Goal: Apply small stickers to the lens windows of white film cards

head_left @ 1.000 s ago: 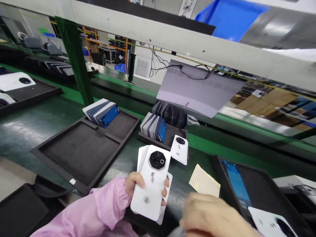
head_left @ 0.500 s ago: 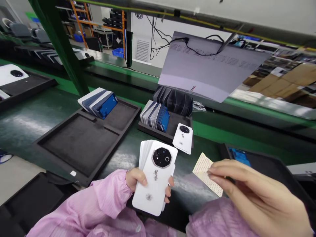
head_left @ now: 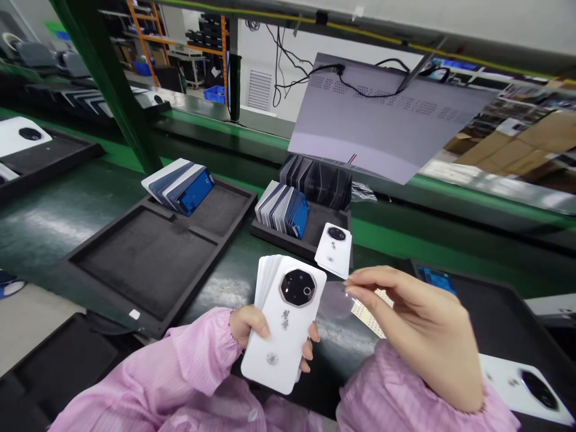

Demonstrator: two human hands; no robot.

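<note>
My left hand (head_left: 251, 324) grips a fanned stack of white phone back covers (head_left: 274, 336); the front one has a black octagonal camera plate, dark characters and a small emblem. Thumb on top, fingers wrapped round the right edge. Between thumb and forefinger of my right hand (head_left: 423, 330) is a thin clear film (head_left: 333, 303), just right of the camera plate and apart from it. Partly hidden behind those fingers lies a cream sheet with rows of small red marks (head_left: 366, 318). Another white back cover (head_left: 333, 249) leans at the tray's front edge beyond.
A black foam tray (head_left: 279, 237) holds upright rows of covers, some blue-faced. To the left, a larger black tray (head_left: 148, 258) carries a leaning stack of covers (head_left: 180, 186). A grey panel (head_left: 378, 126) hangs ahead. Another white cover (head_left: 524, 387) lies at right; a green post (head_left: 108, 90) stands left.
My right hand has moved left and slightly up, bringing the clear film away from the cream sheet and closer to the held covers. The white cover at lower right has come into view.
</note>
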